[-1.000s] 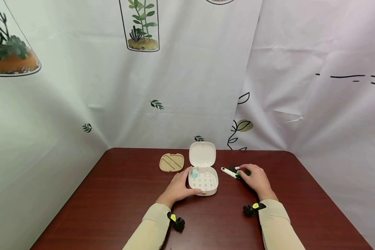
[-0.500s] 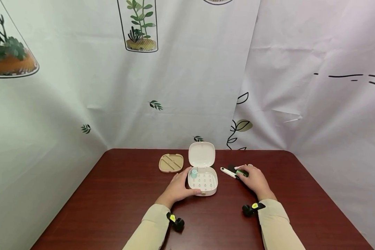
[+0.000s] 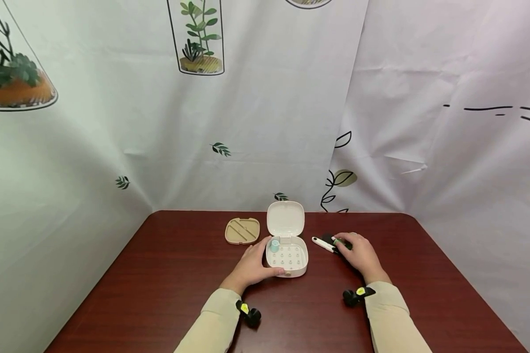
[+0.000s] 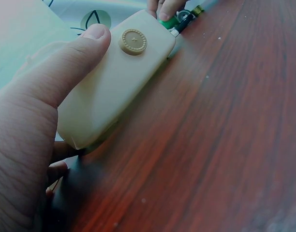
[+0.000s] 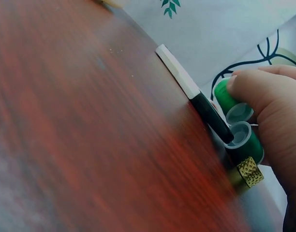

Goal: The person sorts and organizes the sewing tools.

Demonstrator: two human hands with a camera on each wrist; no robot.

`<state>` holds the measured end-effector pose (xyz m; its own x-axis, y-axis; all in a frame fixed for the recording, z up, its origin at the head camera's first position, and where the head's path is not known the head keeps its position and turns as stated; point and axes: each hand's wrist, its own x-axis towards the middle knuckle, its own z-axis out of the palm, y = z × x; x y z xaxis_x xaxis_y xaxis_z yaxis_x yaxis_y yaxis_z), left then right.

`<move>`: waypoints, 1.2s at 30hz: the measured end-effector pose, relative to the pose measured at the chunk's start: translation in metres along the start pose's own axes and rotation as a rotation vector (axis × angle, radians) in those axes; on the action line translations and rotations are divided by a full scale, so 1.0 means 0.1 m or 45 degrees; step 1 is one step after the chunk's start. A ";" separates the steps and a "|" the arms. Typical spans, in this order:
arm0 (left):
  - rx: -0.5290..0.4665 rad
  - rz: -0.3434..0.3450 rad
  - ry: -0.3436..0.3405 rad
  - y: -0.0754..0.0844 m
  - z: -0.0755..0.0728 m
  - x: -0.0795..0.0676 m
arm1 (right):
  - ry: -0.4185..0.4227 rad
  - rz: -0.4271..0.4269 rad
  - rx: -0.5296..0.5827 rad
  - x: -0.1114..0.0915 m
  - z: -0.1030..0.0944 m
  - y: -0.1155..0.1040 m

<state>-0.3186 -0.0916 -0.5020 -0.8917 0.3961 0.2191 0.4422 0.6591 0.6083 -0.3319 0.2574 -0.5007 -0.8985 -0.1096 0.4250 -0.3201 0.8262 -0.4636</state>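
My left hand (image 3: 250,264) grips the left side of a white sewing box (image 3: 304,262), thumb at the front by its round tan clasp (image 4: 133,42). The box's lid (image 3: 286,218) stands raised. Inside, a light blue thread spool (image 3: 275,246) sits at the back left among rows of small pegs. To the right of the box, my right hand (image 3: 357,252) pinches a bright green thread spool (image 5: 224,94) just over the table. Below that hand, in the right wrist view, lie a dark green spool (image 5: 254,149) and a brass thimble (image 5: 249,172).
A slim white-and-black tool (image 3: 322,243) lies between the box and my right hand. Behind my left hand is a tan tray (image 3: 243,231) with slanting ridges. The dark red table (image 3: 168,274) meets a printed white cloth (image 3: 256,122) at the back.
My right hand's fingers have shifted slightly among the spools, and the green spool now shows tilted up at the fingertips. My left hand and the box have stayed in place.
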 end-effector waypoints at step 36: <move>0.022 0.025 -0.001 -0.01 0.01 0.00 | 0.202 -0.299 0.151 0.27 0.31 -0.92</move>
<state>-0.3190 -0.0917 -0.5038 -0.8829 0.4092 0.2304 0.4611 0.6624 0.5904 -0.3360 0.1611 -0.4701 -0.7405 -0.1946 0.6432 -0.5549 0.7170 -0.4219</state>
